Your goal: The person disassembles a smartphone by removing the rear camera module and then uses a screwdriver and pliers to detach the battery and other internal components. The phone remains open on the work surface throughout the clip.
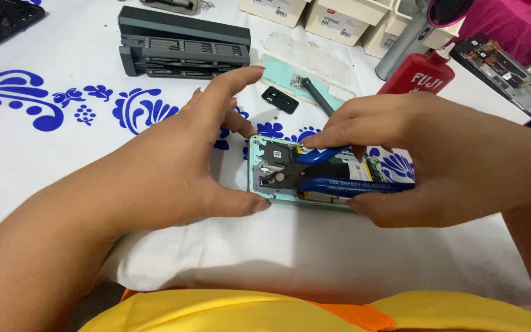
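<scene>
Both hands are working over an opened smartphone (314,175) lying near the middle of the white cloth with blue flourishes (44,104). Starting at the left, the left hand (179,166) is spreading wide, thumb pressing the near-left corner of the phone's mint-green frame and fingers arching over its far edge, steadying it without closing on it. Moving right, the right hand (413,160) is gripping a pair of blue-handled cutters (327,175), whose metal nose is lying across the exposed internals.

As for progress, I judge the disassembly to be well under way: the back cover (305,77) is already off and lying farther away, a small black plate (279,99) is resting loose beside it, and a dark slim tool (318,96) is lying across the cover. The board and battery are sitting in the frame, so the inner parts look yet to come out.

Along the far edge, from the left: a dark grey bit case (182,43) is standing open; cream rectangular storage boxes (339,18) with small white labels are lined up; a red bottle (418,75) with white lettering is standing beside a grey cylinder (404,43); another stripped phone (504,72) is lying far right.
</scene>
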